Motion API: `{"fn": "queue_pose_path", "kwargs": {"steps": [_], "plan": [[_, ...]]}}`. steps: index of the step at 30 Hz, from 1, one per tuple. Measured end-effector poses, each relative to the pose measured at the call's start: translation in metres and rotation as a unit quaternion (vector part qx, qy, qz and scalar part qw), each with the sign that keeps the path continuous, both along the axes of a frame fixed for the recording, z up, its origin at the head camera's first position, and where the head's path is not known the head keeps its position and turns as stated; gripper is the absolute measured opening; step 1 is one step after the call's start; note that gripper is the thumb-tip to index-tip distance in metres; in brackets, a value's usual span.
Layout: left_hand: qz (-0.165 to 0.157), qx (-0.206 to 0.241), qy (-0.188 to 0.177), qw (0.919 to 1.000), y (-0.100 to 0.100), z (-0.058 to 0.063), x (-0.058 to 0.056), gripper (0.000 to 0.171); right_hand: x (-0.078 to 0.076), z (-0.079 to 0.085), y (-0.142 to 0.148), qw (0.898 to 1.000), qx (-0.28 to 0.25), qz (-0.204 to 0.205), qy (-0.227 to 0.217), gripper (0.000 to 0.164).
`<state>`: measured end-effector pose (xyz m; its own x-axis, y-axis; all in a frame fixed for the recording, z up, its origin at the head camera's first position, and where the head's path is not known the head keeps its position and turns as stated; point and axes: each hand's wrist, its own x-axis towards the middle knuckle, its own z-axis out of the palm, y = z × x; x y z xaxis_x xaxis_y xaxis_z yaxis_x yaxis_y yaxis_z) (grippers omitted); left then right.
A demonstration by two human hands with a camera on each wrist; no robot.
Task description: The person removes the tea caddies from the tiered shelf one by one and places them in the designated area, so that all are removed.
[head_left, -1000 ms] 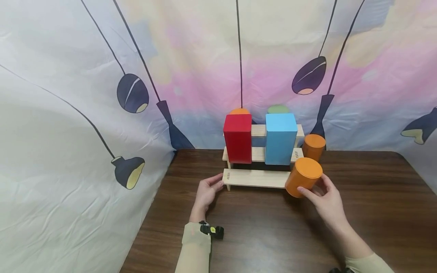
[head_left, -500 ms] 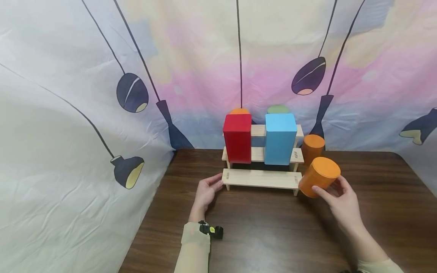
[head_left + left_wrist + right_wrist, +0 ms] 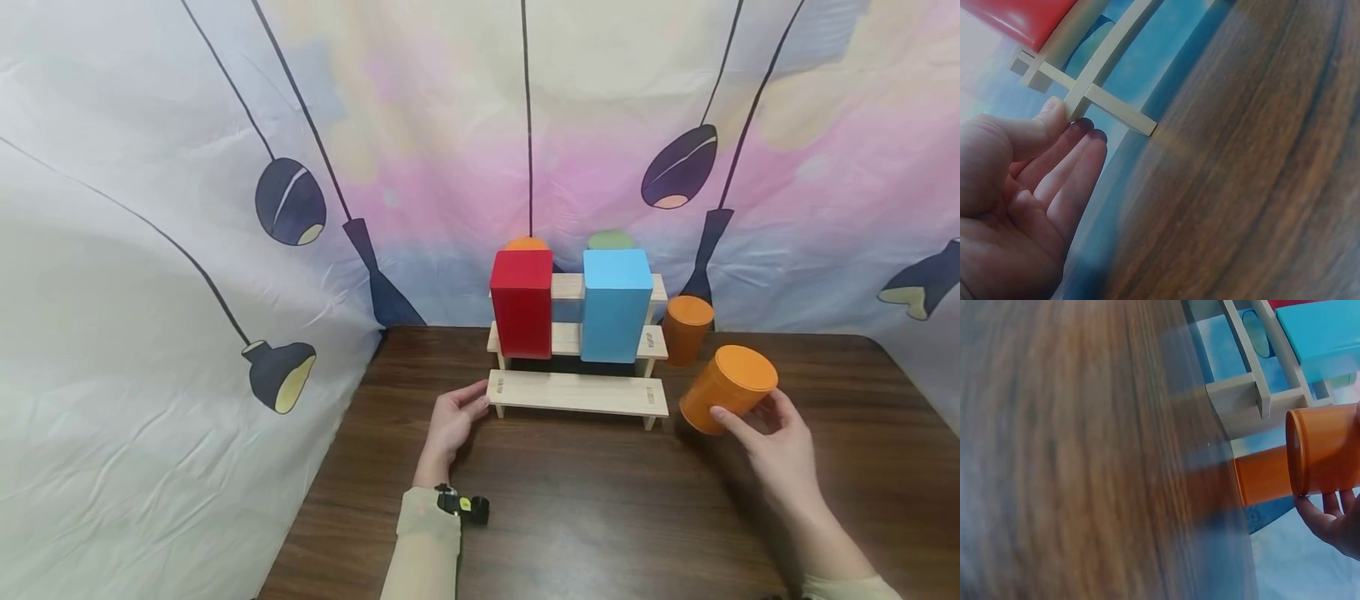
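My right hand (image 3: 783, 446) grips an orange cylindrical canister (image 3: 727, 390), tilted with its lid up to the right, off the right end of a three-step wooden display stand (image 3: 573, 393). The same canister (image 3: 1329, 450) fills the right edge of the right wrist view. At the other end, my left hand (image 3: 450, 425) pinches the corner of the stand's lowest step, thumb above and fingers beneath, as the left wrist view shows with the hand (image 3: 1029, 187). A red box (image 3: 522, 308) and a light blue box (image 3: 617, 308) stand upright on the stand's middle step.
A second orange canister (image 3: 686, 333) stands on the table right of the stand. Behind the boxes, an orange top (image 3: 527, 244) and a green top (image 3: 611, 240) peek out. The dark wooden table (image 3: 577, 508) meets a patterned cloth backdrop (image 3: 450, 167) behind and at the left.
My right hand has moved to the right with the orange canister, away from the lowest step, whose right end now shows. The left hand stays at the stand's left corner.
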<state>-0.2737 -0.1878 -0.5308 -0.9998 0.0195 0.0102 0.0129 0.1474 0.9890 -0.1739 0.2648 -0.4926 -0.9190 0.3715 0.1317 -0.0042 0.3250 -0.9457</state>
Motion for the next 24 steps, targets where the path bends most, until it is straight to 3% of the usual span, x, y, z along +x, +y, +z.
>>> {"fn": "queue_pose_path", "kwargs": {"steps": [9,24], "plan": [[0.003,0.000,-0.004,1.0000,-0.001,-0.001,-0.001,0.034,-0.006,-0.007,0.014,0.999,-0.006,-0.016,-0.035,0.086],[0.005,0.006,-0.009,0.9999,0.000,0.000,-0.001,0.034,-0.021,-0.008,0.032,0.995,-0.033,0.004,-0.095,0.100]]}}
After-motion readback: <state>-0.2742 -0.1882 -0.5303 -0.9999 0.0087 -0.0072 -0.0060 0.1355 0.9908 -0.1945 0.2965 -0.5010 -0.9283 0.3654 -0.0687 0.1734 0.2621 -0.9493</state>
